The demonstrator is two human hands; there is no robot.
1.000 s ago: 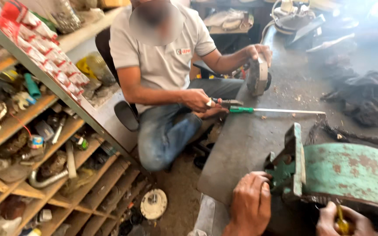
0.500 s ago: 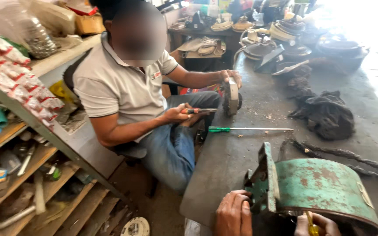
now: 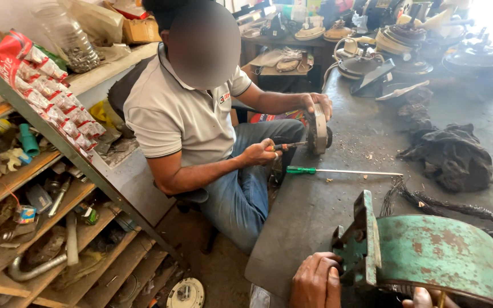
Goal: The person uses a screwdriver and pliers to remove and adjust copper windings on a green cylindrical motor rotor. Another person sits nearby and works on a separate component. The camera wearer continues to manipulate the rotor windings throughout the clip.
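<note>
My left hand [image 3: 315, 280] grips the near end bracket of a rusty green metal housing [image 3: 440, 256] that lies on the grey workbench [image 3: 309, 217]. Only the knuckles of my right hand [image 3: 423, 299] show at the bottom edge, closed around a thin yellow-handled tool [image 3: 438, 298] beside the housing. Across the bench a seated co-worker [image 3: 189, 120] holds a round metal part [image 3: 317, 129] upright with one hand [image 3: 316, 102]. The co-worker's other hand [image 3: 258, 153] presses a small screwdriver [image 3: 290, 146] against that part.
A green-handled screwdriver [image 3: 338, 170] lies mid-bench between us. A dark rag [image 3: 452, 155] and black cables [image 3: 457, 208] sit at the right. Motor parts [image 3: 395, 40] crowd the far end. Wooden shelves [image 3: 41, 188] full of fittings stand at the left.
The view has tilted up, so my hands sit lower in the frame, still on the green housing. The co-worker's hand left the green-handled screwdriver and brought a small screwdriver to the round part.
</note>
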